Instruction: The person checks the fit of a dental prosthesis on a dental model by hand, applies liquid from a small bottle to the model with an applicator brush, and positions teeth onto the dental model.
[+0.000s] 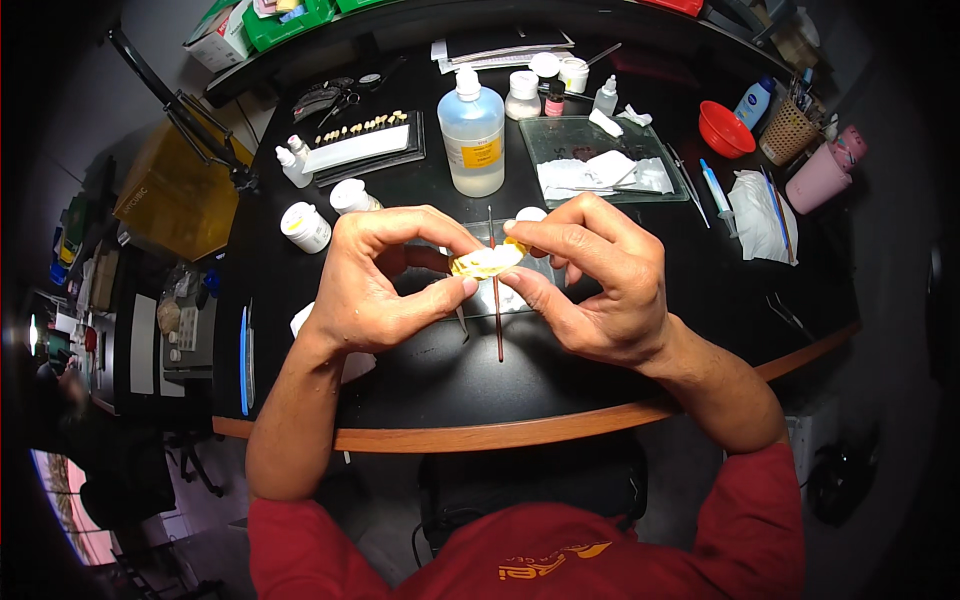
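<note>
Between my two hands, above the table's near middle, is a small yellow-and-white piece that looks like a dental model. My left hand pinches its left end between thumb and fingers. At the other end, the thumb and fingertips of my right hand close on it, with a yellow bit showing at the fingertips. Beneath the piece, a thin brush with a reddish-brown handle lies across a glass slab, partly hidden by my hands.
Beyond my hands stands a large clear bottle. White jars and a tooth shade guide are to the left. A glass plate with tissues, a red bowl, a syringe and tweezers lie rightward.
</note>
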Action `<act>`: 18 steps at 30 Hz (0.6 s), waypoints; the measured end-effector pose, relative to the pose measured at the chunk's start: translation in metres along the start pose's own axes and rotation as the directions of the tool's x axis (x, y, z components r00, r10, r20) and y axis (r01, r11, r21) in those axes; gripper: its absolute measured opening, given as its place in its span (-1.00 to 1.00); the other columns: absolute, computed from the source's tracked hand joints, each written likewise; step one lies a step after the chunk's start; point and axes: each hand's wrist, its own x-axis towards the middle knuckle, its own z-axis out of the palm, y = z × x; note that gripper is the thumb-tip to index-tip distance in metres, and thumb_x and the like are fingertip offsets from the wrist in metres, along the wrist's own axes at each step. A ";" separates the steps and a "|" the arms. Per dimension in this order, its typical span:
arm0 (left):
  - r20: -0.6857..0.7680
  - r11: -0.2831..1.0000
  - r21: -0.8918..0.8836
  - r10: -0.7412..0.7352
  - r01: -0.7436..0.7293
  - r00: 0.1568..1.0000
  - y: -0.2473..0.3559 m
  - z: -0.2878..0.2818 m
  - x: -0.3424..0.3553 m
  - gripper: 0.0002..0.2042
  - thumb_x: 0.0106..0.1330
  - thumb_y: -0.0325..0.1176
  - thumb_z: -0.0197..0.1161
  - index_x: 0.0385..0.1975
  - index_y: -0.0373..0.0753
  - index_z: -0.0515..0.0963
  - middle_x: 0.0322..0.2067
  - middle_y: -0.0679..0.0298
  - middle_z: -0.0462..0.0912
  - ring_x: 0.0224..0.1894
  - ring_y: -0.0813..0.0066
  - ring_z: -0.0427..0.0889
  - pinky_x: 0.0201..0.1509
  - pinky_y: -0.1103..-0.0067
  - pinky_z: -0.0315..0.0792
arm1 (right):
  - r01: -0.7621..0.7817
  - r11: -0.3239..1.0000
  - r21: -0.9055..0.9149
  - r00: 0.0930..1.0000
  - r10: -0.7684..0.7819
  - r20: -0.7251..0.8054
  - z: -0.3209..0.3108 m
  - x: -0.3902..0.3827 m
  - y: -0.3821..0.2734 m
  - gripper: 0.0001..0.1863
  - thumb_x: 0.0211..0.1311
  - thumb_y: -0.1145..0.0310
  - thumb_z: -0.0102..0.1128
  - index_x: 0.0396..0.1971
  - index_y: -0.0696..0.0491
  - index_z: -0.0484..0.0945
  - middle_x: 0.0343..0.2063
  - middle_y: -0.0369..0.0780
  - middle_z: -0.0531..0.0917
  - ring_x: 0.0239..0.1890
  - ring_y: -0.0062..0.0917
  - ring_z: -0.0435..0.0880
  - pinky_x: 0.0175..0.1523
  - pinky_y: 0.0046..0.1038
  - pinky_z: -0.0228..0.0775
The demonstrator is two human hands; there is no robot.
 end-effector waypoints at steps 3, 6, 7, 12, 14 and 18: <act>0.003 0.999 0.032 0.000 0.000 1.000 0.002 0.000 0.001 -0.80 0.20 -0.64 0.41 -0.17 -0.42 0.73 -0.20 0.11 0.78 -0.17 0.47 0.77 -0.05 0.56 0.70 | -0.005 1.000 0.000 1.000 0.005 -0.001 -0.001 -0.001 -0.001 -0.66 0.08 0.49 0.58 -0.12 0.23 0.75 -0.43 -0.15 0.65 -0.47 -0.50 0.64 -0.39 -0.48 0.48; 0.013 0.998 0.058 -0.005 0.004 1.000 0.003 0.000 0.000 -0.81 0.20 -0.64 0.41 -0.18 -0.42 0.73 -0.20 0.11 0.78 -0.18 0.48 0.77 -0.05 0.57 0.70 | 0.035 0.999 0.009 0.999 -0.035 -0.023 0.003 -0.004 0.006 -0.63 0.08 0.49 0.61 -0.07 0.18 0.76 -0.40 -0.24 0.65 -0.50 -0.71 0.51 -0.49 -0.66 0.34; 0.014 0.998 0.057 -0.004 0.003 1.000 0.003 0.000 0.000 -0.81 0.20 -0.64 0.41 -0.18 -0.42 0.73 -0.20 0.11 0.78 -0.18 0.48 0.77 -0.05 0.57 0.70 | 0.035 0.999 0.007 0.999 -0.034 -0.023 0.002 -0.004 0.005 -0.63 0.08 0.49 0.61 -0.07 0.18 0.76 -0.40 -0.24 0.65 -0.50 -0.71 0.51 -0.49 -0.66 0.34; 0.027 0.997 0.061 0.046 -0.048 0.999 0.002 -0.001 0.002 -0.80 0.17 -0.65 0.43 -0.19 -0.42 0.74 -0.21 0.09 0.78 -0.18 0.47 0.78 -0.06 0.59 0.69 | 0.007 1.000 -0.014 1.000 -0.007 0.024 -0.002 0.001 -0.002 -0.65 0.08 0.50 0.56 -0.11 0.22 0.74 -0.41 -0.16 0.65 -0.46 -0.48 0.65 -0.39 -0.48 0.49; 0.031 0.997 0.058 0.050 -0.052 0.998 0.002 0.000 0.001 -0.79 0.17 -0.65 0.44 -0.18 -0.42 0.74 -0.21 0.09 0.78 -0.18 0.47 0.78 -0.05 0.59 0.69 | 0.007 1.000 -0.009 1.000 -0.007 0.024 -0.002 0.000 -0.002 -0.65 0.08 0.51 0.56 -0.10 0.21 0.73 -0.40 -0.16 0.65 -0.46 -0.48 0.65 -0.38 -0.47 0.50; 0.039 0.997 0.044 0.056 -0.058 0.998 0.001 -0.001 0.001 -0.79 0.17 -0.66 0.44 -0.18 -0.43 0.74 -0.20 0.07 0.77 -0.16 0.44 0.79 -0.04 0.58 0.69 | 0.011 1.000 0.006 1.000 -0.011 0.015 0.000 -0.001 -0.001 -0.65 0.08 0.52 0.55 -0.10 0.21 0.73 -0.40 -0.16 0.65 -0.44 -0.46 0.66 -0.37 -0.46 0.51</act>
